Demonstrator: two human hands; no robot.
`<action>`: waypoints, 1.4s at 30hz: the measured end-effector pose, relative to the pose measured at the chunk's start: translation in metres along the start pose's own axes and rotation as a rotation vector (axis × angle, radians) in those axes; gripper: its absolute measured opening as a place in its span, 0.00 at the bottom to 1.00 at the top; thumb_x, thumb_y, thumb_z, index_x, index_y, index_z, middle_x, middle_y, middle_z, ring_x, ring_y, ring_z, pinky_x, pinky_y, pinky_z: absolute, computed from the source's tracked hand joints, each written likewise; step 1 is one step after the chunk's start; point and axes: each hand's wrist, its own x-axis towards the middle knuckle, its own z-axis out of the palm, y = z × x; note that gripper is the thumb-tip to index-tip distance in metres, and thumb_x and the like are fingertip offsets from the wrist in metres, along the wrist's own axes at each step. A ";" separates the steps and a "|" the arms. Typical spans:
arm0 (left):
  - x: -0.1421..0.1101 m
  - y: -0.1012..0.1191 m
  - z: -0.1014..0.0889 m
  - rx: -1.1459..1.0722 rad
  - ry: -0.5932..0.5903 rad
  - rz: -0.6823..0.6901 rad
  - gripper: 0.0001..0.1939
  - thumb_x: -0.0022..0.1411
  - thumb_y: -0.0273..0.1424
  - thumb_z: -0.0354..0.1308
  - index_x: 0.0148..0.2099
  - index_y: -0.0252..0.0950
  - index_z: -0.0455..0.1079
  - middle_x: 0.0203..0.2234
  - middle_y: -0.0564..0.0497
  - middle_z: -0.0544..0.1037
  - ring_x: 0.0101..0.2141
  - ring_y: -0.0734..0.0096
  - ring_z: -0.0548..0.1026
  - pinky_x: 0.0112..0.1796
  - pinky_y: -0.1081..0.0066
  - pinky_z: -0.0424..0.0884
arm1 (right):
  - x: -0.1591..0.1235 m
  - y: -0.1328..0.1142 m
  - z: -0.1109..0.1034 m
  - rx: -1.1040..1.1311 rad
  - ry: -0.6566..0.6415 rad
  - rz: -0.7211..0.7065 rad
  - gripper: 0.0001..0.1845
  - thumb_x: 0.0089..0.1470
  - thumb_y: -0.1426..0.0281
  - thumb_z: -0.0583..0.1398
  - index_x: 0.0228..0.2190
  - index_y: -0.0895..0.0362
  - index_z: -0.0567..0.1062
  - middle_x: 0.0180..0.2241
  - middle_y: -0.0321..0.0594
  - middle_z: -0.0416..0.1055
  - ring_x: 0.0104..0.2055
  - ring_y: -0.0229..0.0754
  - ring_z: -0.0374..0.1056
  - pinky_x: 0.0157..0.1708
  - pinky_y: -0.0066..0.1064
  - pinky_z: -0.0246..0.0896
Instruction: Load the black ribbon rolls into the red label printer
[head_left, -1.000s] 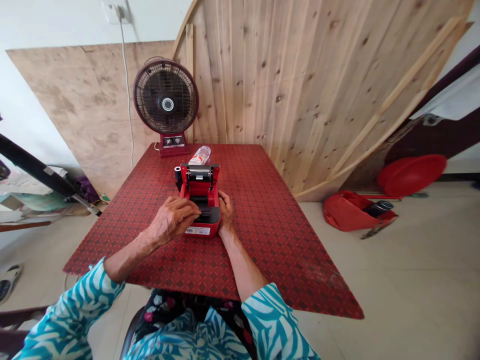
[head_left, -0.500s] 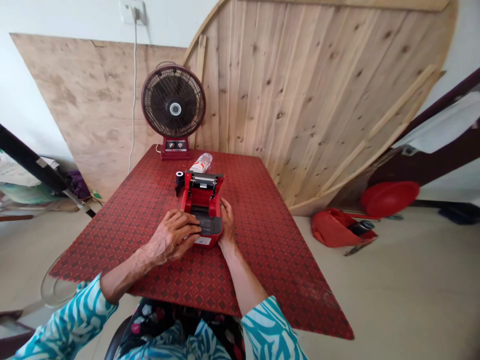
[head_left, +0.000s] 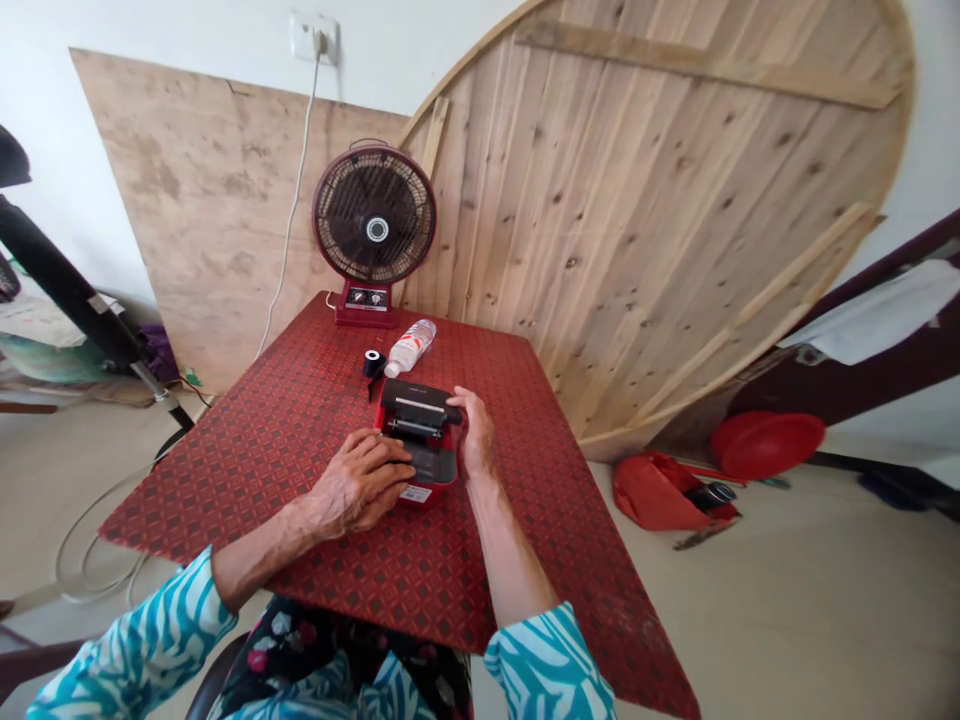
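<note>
A small red label printer (head_left: pixel 431 493) with a dark upper part sits on the table in front of me. Its dark lid (head_left: pixel 421 400) is tilted down over the body, with a gap still showing at the roller. My left hand (head_left: pixel 364 475) grips the near left side of the printer, fingers lying across the grey front panel. At the far right corner, my right hand (head_left: pixel 474 430) holds the lid's edge, fingertips on top. Just behind the printer lies a black ribbon roll (head_left: pixel 373 363) with a loose tail. A clear plastic bottle (head_left: pixel 411 346) rests on its side next to it.
The table (head_left: pixel 540 560) has a red patterned cover. A fan (head_left: pixel 375 230) stands at its back left corner, its cord running to a wall socket (head_left: pixel 313 40). Wooden boards (head_left: pixel 600 230) lean against the wall. On the floor at right are a red bag (head_left: pixel 652 490) and a red basin (head_left: pixel 765 443).
The printer's raised lid has come down toward the body. My right hand has moved from the printer's side up to the lid's edge. My left hand stays on the front; the view has shifted.
</note>
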 end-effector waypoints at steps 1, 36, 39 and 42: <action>0.000 0.001 0.000 0.000 0.003 -0.006 0.10 0.62 0.27 0.54 0.45 0.39 0.72 0.42 0.46 0.78 0.48 0.62 0.73 0.52 0.56 0.63 | -0.008 -0.001 -0.003 -0.008 0.008 0.011 0.18 0.52 0.55 0.56 0.26 0.55 0.77 0.47 0.41 0.72 0.55 0.45 0.63 0.58 0.39 0.51; 0.000 -0.047 0.041 -1.277 0.300 -0.817 0.34 0.55 0.35 0.57 0.64 0.41 0.57 0.63 0.48 0.61 0.59 0.54 0.63 0.54 0.59 0.65 | -0.040 -0.003 0.005 0.213 0.010 0.252 0.23 0.48 0.62 0.60 0.47 0.52 0.70 0.46 0.41 0.73 0.44 0.44 0.70 0.46 0.40 0.65; -0.002 -0.051 0.041 -1.259 0.283 -0.785 0.34 0.54 0.35 0.56 0.64 0.41 0.58 0.62 0.48 0.62 0.60 0.54 0.62 0.53 0.59 0.66 | -0.042 0.008 0.007 0.145 0.072 0.177 0.22 0.53 0.59 0.56 0.48 0.52 0.71 0.51 0.40 0.71 0.51 0.46 0.67 0.52 0.41 0.60; -0.001 -0.053 0.040 -1.257 0.271 -0.763 0.35 0.53 0.33 0.56 0.64 0.41 0.57 0.63 0.49 0.61 0.61 0.55 0.61 0.55 0.59 0.65 | -0.045 0.017 0.008 0.051 0.082 0.095 0.23 0.56 0.57 0.53 0.49 0.54 0.71 0.54 0.42 0.69 0.57 0.46 0.62 0.58 0.42 0.54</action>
